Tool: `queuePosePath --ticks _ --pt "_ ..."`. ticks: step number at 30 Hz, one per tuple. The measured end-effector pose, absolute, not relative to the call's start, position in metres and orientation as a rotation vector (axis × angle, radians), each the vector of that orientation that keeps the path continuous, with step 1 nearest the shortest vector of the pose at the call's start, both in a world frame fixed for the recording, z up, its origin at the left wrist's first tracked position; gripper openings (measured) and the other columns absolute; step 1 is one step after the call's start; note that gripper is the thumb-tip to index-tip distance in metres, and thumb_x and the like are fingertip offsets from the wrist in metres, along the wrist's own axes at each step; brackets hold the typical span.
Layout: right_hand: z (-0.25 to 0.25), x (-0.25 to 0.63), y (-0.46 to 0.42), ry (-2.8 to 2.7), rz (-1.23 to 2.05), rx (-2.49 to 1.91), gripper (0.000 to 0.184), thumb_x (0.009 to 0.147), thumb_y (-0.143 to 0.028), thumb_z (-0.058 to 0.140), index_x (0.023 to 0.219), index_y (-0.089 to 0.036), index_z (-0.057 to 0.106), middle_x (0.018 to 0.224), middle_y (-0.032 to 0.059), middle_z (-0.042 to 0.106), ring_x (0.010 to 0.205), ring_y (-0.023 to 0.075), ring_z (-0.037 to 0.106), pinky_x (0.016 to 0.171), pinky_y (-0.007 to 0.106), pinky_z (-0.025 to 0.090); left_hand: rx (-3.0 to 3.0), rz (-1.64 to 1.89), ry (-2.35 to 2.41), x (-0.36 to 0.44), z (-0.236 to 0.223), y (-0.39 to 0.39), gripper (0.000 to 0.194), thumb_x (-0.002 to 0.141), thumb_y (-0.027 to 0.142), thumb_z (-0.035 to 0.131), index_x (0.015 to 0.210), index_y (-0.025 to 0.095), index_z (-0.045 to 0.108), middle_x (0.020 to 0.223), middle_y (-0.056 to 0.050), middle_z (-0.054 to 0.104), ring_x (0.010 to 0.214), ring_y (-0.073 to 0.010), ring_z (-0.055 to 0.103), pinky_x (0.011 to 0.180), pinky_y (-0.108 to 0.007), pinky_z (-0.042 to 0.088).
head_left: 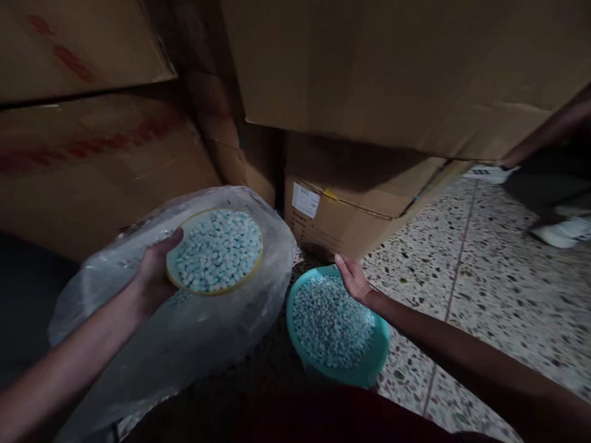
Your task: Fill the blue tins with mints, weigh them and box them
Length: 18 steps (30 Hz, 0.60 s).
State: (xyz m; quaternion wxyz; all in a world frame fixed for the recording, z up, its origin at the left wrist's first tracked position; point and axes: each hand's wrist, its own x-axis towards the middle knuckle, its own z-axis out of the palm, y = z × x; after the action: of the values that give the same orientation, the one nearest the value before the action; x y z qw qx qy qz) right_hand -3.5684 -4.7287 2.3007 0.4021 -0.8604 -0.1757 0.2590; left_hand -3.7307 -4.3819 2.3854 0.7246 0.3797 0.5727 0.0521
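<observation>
My left hand (157, 271) grips a shallow bowl (172, 264) with a yellowish rim, thumb over its near edge. The bowl is full of small pale blue and white pieces (219, 249), pellet-like in shape. It is above a large clear plastic bag (274, 246), where a few similar pieces show below the bowl. My right hand (354, 280) is closed on the far rim of a turquoise basin (381, 351), with its fingers partly hidden. Many small bluish pieces (332, 323) lie in the basin, which appears tilted near the speckled floor.
Stacked cardboard boxes (83, 178) with red marks stand at left. A large carton (392, 67) overhangs a lower labelled box (341, 227) ahead. Speckled floor (498, 277) extends right, where another person's shoes (561, 232) and arm (549, 129) show.
</observation>
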Motion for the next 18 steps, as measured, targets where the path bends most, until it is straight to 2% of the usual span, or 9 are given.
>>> queuePosePath --ticks 4,9,13,18 --pt "2.284 -3.582 -4.804 -0.097 0.599 -2.257 0.077 0.079 -0.077 0.029 0.1 -0.014 0.069 0.102 0.0135 0.069 0.102 0.0291 0.06 0.097 0.047 0.042 0.71 -0.201 1.165 -3.7 2.386 -4.45 0.044 0.089 0.041 0.037 0.118 0.014 0.055 0.089 -0.006 0.072 0.104 -0.0291 0.061 0.088 -0.046 0.05" --pt "2.261 -3.615 -4.835 0.04 0.574 -2.247 0.078 0.081 -0.075 0.025 0.11 -0.015 0.066 0.115 0.0135 0.066 0.111 0.028 0.058 0.098 0.048 0.043 0.682 -0.42 0.942 -3.68 2.358 -4.517 0.042 0.079 0.04 0.053 0.109 0.011 0.06 0.091 -0.011 0.071 0.094 -0.0304 0.064 0.086 -0.046 0.05" --pt "2.249 -3.639 -4.849 0.115 0.534 -2.283 0.076 0.083 -0.072 0.027 0.121 -0.014 0.059 0.128 0.0148 0.057 0.119 0.0283 0.052 0.101 0.049 0.04 0.994 -0.532 0.843 -3.676 2.331 -4.561 0.046 0.073 0.046 0.061 0.106 0.014 0.06 0.095 -0.01 0.069 0.094 -0.0293 0.063 0.083 -0.041 0.049" --pt "2.233 -3.662 -4.858 0.116 0.51 -2.376 0.078 0.082 -0.07 0.03 0.129 -0.011 0.051 0.137 0.0169 0.047 0.131 0.0304 0.039 0.108 0.053 0.031 1.492 -0.482 0.791 -3.673 2.306 -4.596 0.061 0.063 0.043 0.073 0.117 0.02 0.054 0.111 -0.008 0.063 0.103 -0.0277 0.057 0.09 -0.036 0.044"
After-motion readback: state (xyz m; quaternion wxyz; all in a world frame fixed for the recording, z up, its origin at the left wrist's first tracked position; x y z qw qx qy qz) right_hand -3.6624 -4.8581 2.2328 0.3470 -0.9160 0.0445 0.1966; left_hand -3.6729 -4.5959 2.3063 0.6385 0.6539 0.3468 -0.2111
